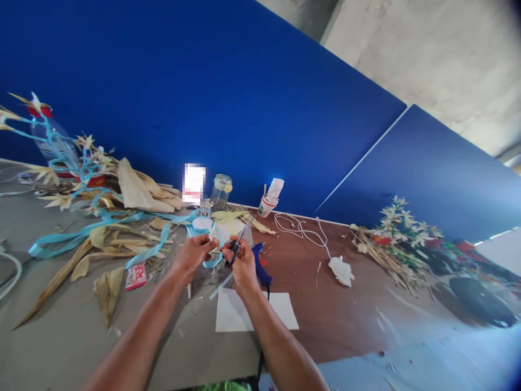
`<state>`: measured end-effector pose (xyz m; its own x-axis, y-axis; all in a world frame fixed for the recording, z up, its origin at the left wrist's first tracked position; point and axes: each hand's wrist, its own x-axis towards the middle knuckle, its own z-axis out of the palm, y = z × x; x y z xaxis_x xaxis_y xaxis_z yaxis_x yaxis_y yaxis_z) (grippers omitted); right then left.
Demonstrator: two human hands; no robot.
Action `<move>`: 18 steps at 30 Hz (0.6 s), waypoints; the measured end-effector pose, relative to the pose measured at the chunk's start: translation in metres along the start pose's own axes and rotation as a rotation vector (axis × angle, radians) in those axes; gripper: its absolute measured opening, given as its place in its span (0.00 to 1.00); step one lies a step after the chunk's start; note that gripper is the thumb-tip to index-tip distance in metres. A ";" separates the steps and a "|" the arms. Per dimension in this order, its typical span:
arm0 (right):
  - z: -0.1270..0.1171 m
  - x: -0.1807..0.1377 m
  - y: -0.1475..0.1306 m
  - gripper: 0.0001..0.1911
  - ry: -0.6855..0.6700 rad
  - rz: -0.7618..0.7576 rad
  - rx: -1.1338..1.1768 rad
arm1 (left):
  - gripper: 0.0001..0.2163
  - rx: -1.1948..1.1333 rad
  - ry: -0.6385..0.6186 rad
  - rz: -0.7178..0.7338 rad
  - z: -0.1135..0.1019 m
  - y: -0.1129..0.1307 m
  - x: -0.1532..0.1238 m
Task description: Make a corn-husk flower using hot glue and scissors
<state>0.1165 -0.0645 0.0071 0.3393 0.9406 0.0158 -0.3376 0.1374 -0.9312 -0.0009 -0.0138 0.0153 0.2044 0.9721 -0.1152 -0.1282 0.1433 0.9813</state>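
Note:
My right hand (243, 265) is closed around the dark handles of a pair of scissors (246, 227), whose blades point up and away from me. Just to its left, my left hand (196, 254) pinches a small pale strip (212, 232) that looks like dried husk; most of it is hidden by the fingers. A roll of light blue ribbon (202, 224) stands right behind the left hand. Beside my right wrist lies a blue glue gun (261, 265), its cord running toward me. A white sheet of paper (280, 310) is partly under my right forearm.
Dried husks (112, 244) and loose blue ribbon (61, 244) cover the left. Husk flowers on blue stems (85, 171) stand behind them. A glass jar (221, 190), a paper cup (267, 205) and a white cable (303, 231) lie along the blue partition (228, 98). More flowers (401, 228) are at right.

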 end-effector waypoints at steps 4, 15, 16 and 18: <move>0.003 -0.001 -0.003 0.26 0.024 -0.017 -0.088 | 0.19 0.011 -0.033 -0.009 0.005 0.001 -0.002; -0.001 0.003 -0.002 0.21 0.086 -0.048 -0.130 | 0.19 -0.019 -0.053 -0.027 0.009 0.002 -0.006; -0.001 0.003 -0.002 0.21 0.100 -0.057 -0.123 | 0.19 -0.025 -0.054 -0.025 0.009 0.001 -0.006; -0.001 0.003 -0.003 0.21 0.116 -0.063 -0.109 | 0.19 -0.028 -0.070 -0.024 0.010 0.000 -0.005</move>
<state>0.1194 -0.0622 0.0095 0.4578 0.8882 0.0387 -0.2179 0.1543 -0.9637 0.0076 -0.0209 0.0178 0.2750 0.9531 -0.1268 -0.1493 0.1726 0.9736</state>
